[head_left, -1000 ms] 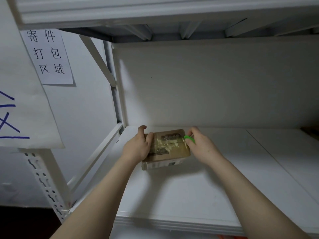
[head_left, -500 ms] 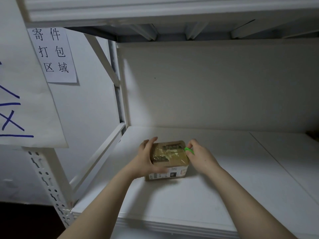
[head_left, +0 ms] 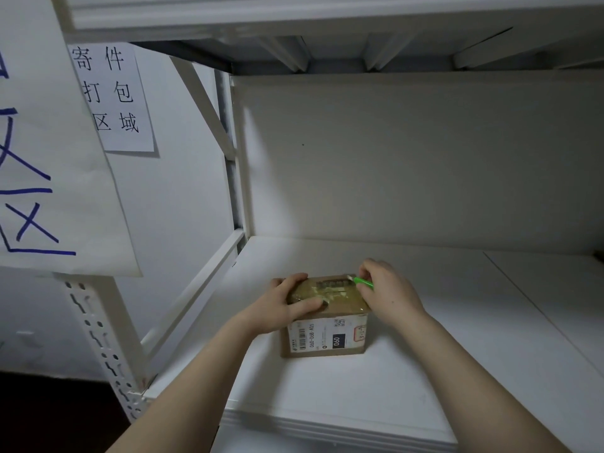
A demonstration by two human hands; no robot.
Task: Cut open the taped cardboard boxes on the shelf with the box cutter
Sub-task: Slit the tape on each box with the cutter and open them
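Probably light and stiff, the box sits on the shelf, its top slick with tape; the left hand curls its grip over the top's left edge, likely the steadiest hold, while the right hand pinches the green cutter at the far right corner

A white shelf board, made of two panels meeting at a seam toward the right, carried one small taped cardboard box, which stood on the wider left panel with its printed shipping label facing the front edge.
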